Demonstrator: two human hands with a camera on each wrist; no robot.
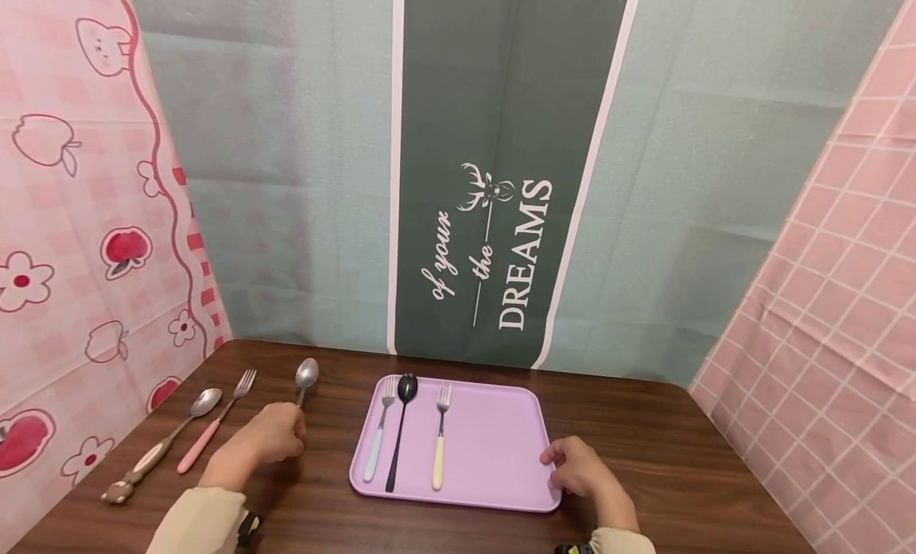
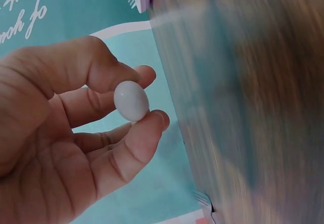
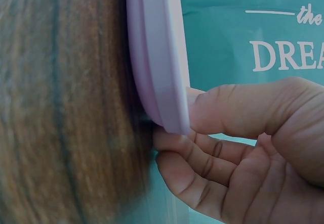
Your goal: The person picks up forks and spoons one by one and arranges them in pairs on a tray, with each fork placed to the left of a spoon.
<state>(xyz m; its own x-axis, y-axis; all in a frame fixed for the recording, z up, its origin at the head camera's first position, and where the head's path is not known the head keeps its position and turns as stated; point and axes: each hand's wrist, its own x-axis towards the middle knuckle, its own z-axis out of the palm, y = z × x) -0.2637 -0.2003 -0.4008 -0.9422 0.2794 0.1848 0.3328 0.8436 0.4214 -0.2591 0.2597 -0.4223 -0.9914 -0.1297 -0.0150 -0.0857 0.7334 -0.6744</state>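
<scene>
While our left hand [image 1: 266,439] pinches a rounded white end [image 2: 131,101] between thumb and fingertips, we read it as the handle tip of the metal spoon [image 1: 307,373], out left of the tray [image 1: 494,443], bowl pointing away; whether it touches the table [image 1: 644,451], we can't tell. Over to our right hand [image 1: 581,468], thumb above, fingers beneath, gripping the tray's right rim! We judge the spoon light, stiff and tough, but that glossy end looks slippery and could swivel in the pinch; a hold farther up the handle, nearer the balance, should steady it. And the tray? Stiff, light plastic, we reckon, quick to slide, best held at the rim, clear of the light-blue fork [image 1: 379,435], black spoon [image 1: 399,432] and yellow-handled fork [image 1: 440,443] lying on it.
</scene>
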